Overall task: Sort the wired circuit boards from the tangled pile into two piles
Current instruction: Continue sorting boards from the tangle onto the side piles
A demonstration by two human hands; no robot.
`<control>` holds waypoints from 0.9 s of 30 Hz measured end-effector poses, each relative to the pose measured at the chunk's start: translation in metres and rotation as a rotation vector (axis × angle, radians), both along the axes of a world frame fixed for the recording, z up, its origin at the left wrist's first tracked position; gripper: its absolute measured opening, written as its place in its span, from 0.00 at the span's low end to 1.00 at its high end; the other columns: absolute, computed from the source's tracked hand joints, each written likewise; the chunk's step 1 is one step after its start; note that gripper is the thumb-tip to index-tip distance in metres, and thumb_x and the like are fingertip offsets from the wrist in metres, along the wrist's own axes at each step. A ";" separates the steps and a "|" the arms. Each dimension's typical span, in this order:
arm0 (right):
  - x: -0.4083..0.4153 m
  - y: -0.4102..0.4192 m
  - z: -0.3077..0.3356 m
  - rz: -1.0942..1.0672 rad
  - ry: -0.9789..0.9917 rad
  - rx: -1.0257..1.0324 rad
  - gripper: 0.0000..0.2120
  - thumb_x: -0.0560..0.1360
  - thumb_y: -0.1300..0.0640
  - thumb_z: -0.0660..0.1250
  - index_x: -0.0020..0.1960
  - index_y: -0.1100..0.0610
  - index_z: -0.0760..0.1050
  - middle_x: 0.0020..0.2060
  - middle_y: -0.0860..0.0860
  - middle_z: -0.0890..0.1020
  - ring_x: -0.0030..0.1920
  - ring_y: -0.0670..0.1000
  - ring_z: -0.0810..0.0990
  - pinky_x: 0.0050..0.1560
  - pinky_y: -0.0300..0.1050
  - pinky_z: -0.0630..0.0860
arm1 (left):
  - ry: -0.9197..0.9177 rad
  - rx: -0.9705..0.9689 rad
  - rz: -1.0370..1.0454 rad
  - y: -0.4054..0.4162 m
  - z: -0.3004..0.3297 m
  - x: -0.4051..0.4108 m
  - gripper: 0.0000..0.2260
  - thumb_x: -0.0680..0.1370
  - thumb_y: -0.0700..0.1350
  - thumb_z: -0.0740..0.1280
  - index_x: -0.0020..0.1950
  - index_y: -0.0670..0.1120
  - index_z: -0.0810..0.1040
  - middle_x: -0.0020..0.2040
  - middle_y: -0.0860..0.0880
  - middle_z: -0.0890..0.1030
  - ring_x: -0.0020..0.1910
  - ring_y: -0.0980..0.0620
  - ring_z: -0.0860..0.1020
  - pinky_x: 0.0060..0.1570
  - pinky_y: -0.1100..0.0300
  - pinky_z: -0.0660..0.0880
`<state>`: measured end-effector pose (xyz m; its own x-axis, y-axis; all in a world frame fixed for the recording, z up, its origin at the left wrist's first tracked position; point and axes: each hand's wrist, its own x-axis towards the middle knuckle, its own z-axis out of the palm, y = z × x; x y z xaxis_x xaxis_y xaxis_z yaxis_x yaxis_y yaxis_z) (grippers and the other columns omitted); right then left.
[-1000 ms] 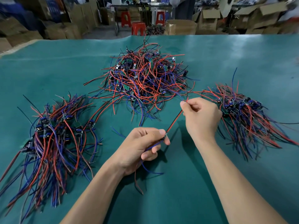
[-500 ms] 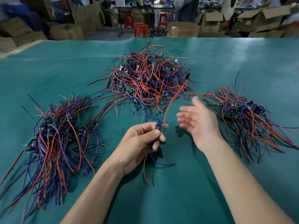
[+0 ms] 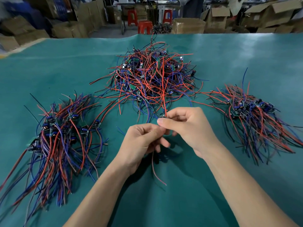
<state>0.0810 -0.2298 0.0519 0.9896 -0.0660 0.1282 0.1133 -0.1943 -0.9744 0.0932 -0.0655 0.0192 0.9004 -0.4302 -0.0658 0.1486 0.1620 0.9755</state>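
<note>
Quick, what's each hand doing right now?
Left hand: fingers curled round the board's wires.
Right hand: pinching the small circuit board.

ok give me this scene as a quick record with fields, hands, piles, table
left hand: holds the wires of one board
right hand: pinches the same board, red wire rising from it
tangled pile: middle, far side
left pile: wires roughly combed toward the person
right pile: wires fan to the near right
table: green cover

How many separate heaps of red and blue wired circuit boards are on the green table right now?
3: a tangled heap at far centre, a combed-out heap at near left, another at right. Both hands hold one extra board between them.
</note>
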 end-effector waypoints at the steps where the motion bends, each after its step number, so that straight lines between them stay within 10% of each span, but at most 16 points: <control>1: 0.000 0.001 0.001 -0.004 0.024 0.074 0.07 0.71 0.57 0.79 0.39 0.60 0.83 0.32 0.55 0.84 0.31 0.48 0.79 0.32 0.38 0.74 | 0.001 0.008 -0.011 0.000 0.001 0.000 0.10 0.75 0.51 0.72 0.44 0.45 0.85 0.34 0.43 0.83 0.26 0.54 0.73 0.30 0.57 0.60; 10: 0.005 -0.002 0.005 -0.253 0.278 0.507 0.11 0.69 0.58 0.79 0.30 0.55 0.83 0.29 0.51 0.81 0.28 0.46 0.77 0.27 0.35 0.71 | 0.003 -0.060 -0.206 0.000 0.010 -0.006 0.07 0.79 0.44 0.66 0.45 0.46 0.83 0.34 0.43 0.83 0.27 0.54 0.79 0.20 0.68 0.63; 15: 0.011 -0.024 0.006 -0.417 0.309 0.700 0.07 0.70 0.60 0.79 0.42 0.60 0.82 0.29 0.51 0.82 0.26 0.45 0.77 0.25 0.34 0.70 | 0.058 -0.095 -0.351 0.000 0.010 -0.010 0.07 0.79 0.43 0.65 0.47 0.45 0.83 0.30 0.45 0.80 0.24 0.55 0.77 0.17 0.69 0.62; 27: 0.013 -0.035 0.022 -0.417 0.079 0.677 0.07 0.72 0.61 0.76 0.36 0.56 0.82 0.31 0.52 0.81 0.30 0.47 0.77 0.31 0.36 0.70 | -0.095 -0.005 -0.352 -0.001 0.005 -0.010 0.06 0.81 0.42 0.64 0.47 0.47 0.80 0.28 0.48 0.75 0.22 0.57 0.69 0.20 0.69 0.61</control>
<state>0.0942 -0.2647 0.0741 0.8708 -0.4708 -0.1416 0.0874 0.4316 -0.8978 0.0832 -0.0666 0.0241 0.6988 -0.7152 0.0140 0.1046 0.1216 0.9870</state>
